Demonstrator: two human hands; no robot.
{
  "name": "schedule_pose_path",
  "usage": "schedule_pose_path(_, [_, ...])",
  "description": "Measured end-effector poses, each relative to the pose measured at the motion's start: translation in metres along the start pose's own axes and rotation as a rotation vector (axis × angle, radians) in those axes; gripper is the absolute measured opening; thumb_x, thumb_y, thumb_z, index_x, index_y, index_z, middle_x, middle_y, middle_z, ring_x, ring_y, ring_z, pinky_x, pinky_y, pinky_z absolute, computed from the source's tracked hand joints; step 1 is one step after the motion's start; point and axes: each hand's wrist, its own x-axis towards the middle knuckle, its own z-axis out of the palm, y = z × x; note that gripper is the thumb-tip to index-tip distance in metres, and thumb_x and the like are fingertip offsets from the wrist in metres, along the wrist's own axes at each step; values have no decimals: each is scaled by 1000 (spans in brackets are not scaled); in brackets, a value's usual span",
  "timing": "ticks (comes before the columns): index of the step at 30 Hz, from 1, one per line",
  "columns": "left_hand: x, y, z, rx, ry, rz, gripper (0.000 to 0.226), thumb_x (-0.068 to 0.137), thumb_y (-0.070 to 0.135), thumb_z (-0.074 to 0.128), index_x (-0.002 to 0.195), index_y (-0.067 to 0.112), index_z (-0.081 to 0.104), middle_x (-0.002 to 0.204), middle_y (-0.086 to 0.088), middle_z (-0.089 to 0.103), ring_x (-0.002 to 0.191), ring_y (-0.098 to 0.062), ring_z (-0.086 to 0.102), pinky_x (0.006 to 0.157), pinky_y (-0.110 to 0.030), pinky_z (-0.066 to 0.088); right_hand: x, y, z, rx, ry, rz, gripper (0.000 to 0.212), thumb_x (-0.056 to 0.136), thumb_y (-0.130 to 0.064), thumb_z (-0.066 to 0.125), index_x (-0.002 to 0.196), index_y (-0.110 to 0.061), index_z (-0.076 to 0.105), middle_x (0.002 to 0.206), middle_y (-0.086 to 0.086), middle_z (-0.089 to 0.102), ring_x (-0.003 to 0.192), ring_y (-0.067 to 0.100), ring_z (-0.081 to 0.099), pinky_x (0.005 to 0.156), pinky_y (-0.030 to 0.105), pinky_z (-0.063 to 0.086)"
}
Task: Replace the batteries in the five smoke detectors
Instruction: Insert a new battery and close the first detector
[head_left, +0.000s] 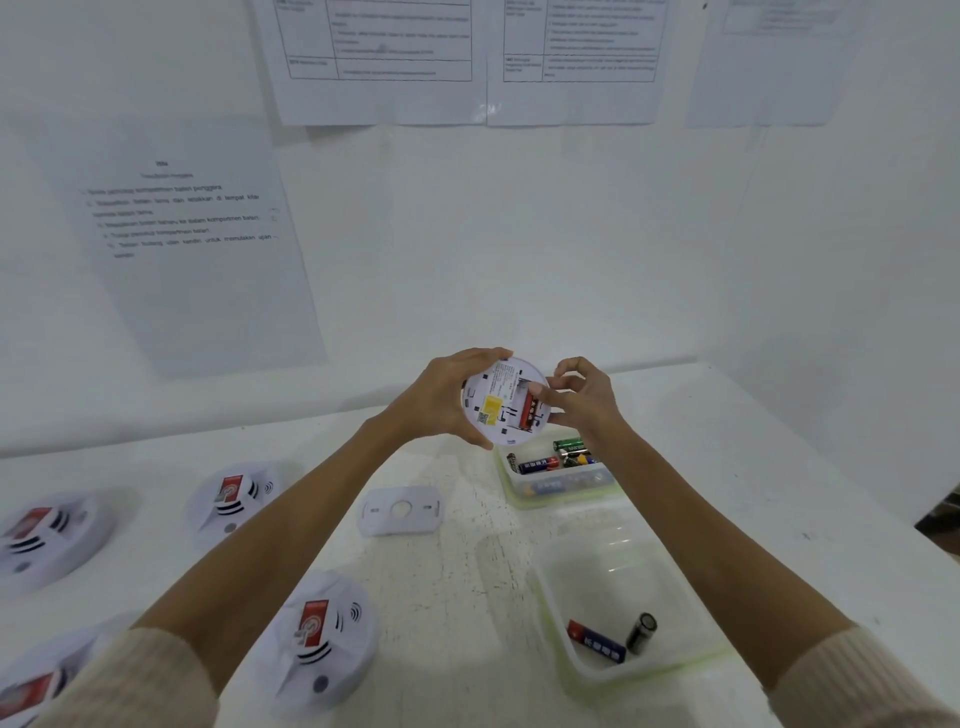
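My left hand (441, 397) grips a round white smoke detector (496, 402) by its rim, held up with its back toward me. A red battery (529, 408) sits in its open compartment. My right hand (582, 397) has its fingertips curled at that battery's right side. The detector's white back plate (401, 510) lies on the table below. Several more detectors lie face up at the left, among them one (317, 642) near my left forearm and another (234, 496) farther back.
A clear tub (524, 491) under my right hand holds several batteries. A nearer clear tub (558, 582) holds two batteries (613, 642). Printed sheets hang on the white wall behind. The white table (467, 597) ends at the right, where a dark gap shows.
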Motion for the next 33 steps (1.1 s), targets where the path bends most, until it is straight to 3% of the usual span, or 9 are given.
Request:
schedule_pose_path(3, [-1, -1, -1, -23, 9, -28, 100, 49, 25, 92, 135, 12, 44, 135, -6, 50, 114, -8, 44, 89, 3, 33, 1, 5, -2, -70, -26, -45, 19, 79, -14, 72, 86, -13, 55, 85, 10, 64, 82, 25, 64, 70, 38, 58])
schedule_pose_path(5, [-1, -2, -3, -20, 5, -33, 101, 48, 23, 93, 136, 11, 43, 136, -6, 50, 116, -9, 44, 92, 0, 32, 2, 6, -4, -57, -43, -28, 16, 88, -22, 61, 92, -8, 56, 85, 8, 65, 81, 22, 64, 70, 32, 58])
schedule_pose_path(8, [-4, -4, -7, -30, 15, -41, 107, 43, 33, 90, 136, 11, 43, 137, -7, 49, 122, -14, 44, 101, -19, 36, 5, 11, -14, -136, -55, 67, 9, 95, -12, 49, 90, -6, 54, 81, 10, 64, 73, 24, 62, 65, 30, 53])
schedule_pose_path(10, [-6, -8, -9, -35, 26, -57, 105, 44, 39, 86, 136, 12, 42, 138, -6, 48, 123, -14, 43, 102, -27, 39, 7, 15, -22, -397, -119, 86, 13, 87, 4, 50, 87, -7, 57, 81, 13, 66, 71, 25, 60, 65, 27, 50])
schedule_pose_path(14, [-10, -12, -9, -21, 19, -82, 105, 47, 32, 91, 137, 14, 41, 138, -6, 47, 121, -11, 42, 101, -29, 41, 8, 19, -21, -1059, -498, -25, 23, 79, 5, 63, 99, -7, 67, 96, 8, 69, 79, 14, 61, 79, 25, 50])
schedule_pose_path(21, [-12, -11, -9, -26, 11, -93, 105, 47, 28, 92, 137, 12, 41, 140, -6, 46, 123, -11, 40, 102, -24, 36, 10, 18, -5, -1401, -674, -173, 28, 79, 1, 59, 98, -17, 70, 98, 3, 68, 88, 17, 61, 75, 25, 47])
schedule_pose_path(25, [-14, -12, -11, -39, 22, -100, 104, 48, 25, 92, 137, 13, 41, 140, -6, 46, 123, -11, 40, 101, -25, 38, 10, 19, -7, -1403, -645, -189, 27, 81, -6, 63, 103, -19, 70, 104, 2, 65, 95, 17, 60, 69, 20, 42])
schedule_pose_path(29, [-17, -14, -13, -71, 43, -118, 105, 46, 24, 93, 137, 16, 41, 138, -3, 47, 124, -13, 43, 100, -27, 42, 8, 20, -14, -1155, -440, -240, 30, 87, -13, 62, 114, -24, 65, 102, 1, 69, 91, 18, 63, 77, 27, 45])
schedule_pose_path(33, [-16, -14, -13, -100, 66, -135, 104, 46, 20, 93, 137, 16, 42, 139, -2, 46, 122, -8, 41, 97, -21, 41, 8, 16, -24, -896, -204, -291, 17, 87, -14, 60, 98, -25, 68, 84, 4, 70, 72, 16, 65, 74, 31, 52])
